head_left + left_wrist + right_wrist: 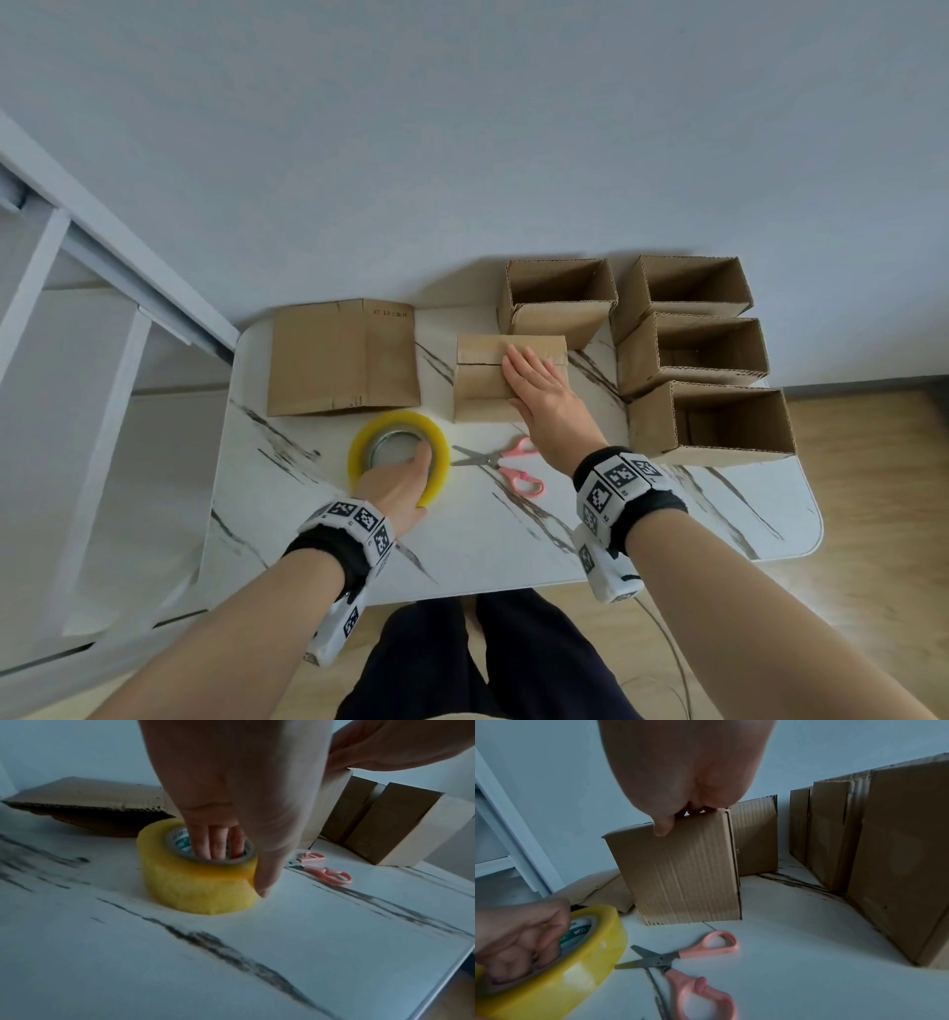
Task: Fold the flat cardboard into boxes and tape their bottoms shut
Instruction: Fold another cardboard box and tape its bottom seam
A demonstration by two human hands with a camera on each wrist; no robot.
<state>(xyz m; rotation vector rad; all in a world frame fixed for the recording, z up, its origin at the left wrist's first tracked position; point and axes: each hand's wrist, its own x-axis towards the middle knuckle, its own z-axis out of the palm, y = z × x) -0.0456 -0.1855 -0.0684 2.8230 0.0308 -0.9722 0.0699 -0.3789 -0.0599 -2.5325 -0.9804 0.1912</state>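
A yellow tape roll [359,462] [195,886] [577,973] lies flat on the marble-patterned table [513,539]. My left hand [411,462] [231,801] grips it, fingers down in the core and thumb against the outer side. To its right, a folded cardboard box [482,380] [685,878] stands with its closed flaps up. My right hand [534,380] [680,770] presses flat on those flaps with straight fingers, its thumb over the near edge. A flat cardboard sheet [341,357] [90,797] lies at the back left.
Pink-handled scissors [500,462] [680,959] lie between the roll and my right wrist. Several open-topped boxes [693,354] stand along the table's right side and back. A wall runs right behind the table, and a white frame [77,257] stands at the left.
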